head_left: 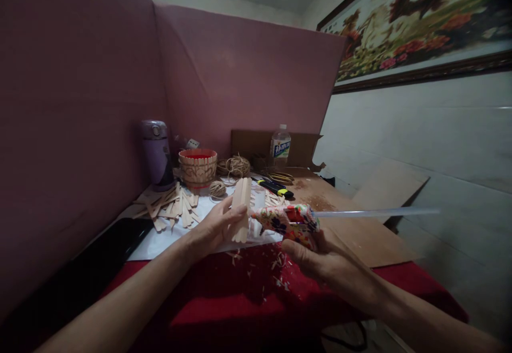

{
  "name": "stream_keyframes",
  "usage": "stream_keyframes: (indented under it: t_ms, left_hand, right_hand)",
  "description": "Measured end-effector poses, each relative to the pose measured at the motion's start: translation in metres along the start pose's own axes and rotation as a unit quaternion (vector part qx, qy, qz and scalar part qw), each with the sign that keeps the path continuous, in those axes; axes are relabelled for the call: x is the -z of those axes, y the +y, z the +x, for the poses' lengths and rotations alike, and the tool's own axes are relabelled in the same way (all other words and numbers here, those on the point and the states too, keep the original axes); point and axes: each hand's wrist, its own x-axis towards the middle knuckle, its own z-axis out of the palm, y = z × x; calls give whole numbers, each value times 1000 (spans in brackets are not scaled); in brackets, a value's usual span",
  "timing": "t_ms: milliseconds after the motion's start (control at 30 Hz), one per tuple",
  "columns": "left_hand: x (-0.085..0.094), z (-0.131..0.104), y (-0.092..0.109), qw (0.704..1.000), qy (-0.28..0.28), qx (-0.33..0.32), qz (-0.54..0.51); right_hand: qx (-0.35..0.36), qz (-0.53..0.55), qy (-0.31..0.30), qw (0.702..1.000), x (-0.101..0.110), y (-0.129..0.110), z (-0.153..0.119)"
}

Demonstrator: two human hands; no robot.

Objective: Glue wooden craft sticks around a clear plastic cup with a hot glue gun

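Note:
Upright in my left hand (pixel 222 222) is a piece made of craft sticks (pixel 242 203) set side by side, gripped at its left edge between thumb and fingers. My right hand (pixel 320 257) is wrapped round the handle of a flower-patterned glue gun (pixel 280 219). A long clear glue stick (pixel 380 213) juts out of the gun's back to the right. The gun's nozzle points left, at the right edge of the stick piece; whether the tip touches it I cannot tell.
Loose craft sticks (pixel 176 206) lie in a heap at left, near a purple flask (pixel 157 155). Behind stand a stick-covered pot (pixel 198 167), twine balls (pixel 239 166) and a plastic bottle (pixel 280 147). A utility knife (pixel 276 188) and scissors (pixel 280 177) lie beside a cardboard sheet (pixel 360 230). Wood scraps litter the red cloth (pixel 224 299).

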Motion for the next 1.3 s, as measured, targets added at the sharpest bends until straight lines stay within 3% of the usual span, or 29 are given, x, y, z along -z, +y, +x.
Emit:
stream_keyframes:
  t_ms: [167,600,1300]
  left_hand:
    - [0,1,0,1000,0,-6,15]
    - [4,2,-3,1000,-8,-17,2]
    - [6,3,-7,999,-19,-24,13]
  right_hand:
    - [-34,11,-11,999,0,-3,0]
    - [-1,14,-11,1000,-1,-5,1]
    - [-19,-12,0,1000,1,8,1]
